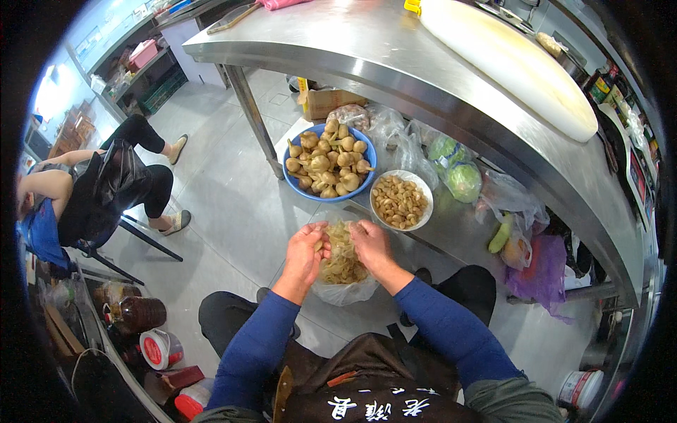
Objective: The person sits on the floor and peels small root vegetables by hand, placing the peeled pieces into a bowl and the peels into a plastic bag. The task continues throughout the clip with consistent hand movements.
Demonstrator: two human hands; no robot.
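Observation:
My left hand [307, 254] has its fingers curled around what looks like a garlic clove [318, 245]. My right hand [368, 244] is beside it, fingertips bent inward; whether they pinch anything is too small to tell. Both are over a plastic bag [346, 294] filled with garlic skins [342, 265], between my knees. Beyond them stands a blue basin [375, 168] heaped with whole garlic bulbs [320, 163]. Right of it, a white bowl [431, 203] holds many separate garlic cloves [398, 202].
A steel table [338, 31] arches ahead, with a white cutting board [508, 63] on top. Its lower shelf [449, 240] carries bagged vegetables [464, 181]. At left sits a person [113, 185]. Near my left side are an oil jug [138, 314] and a tub [161, 349].

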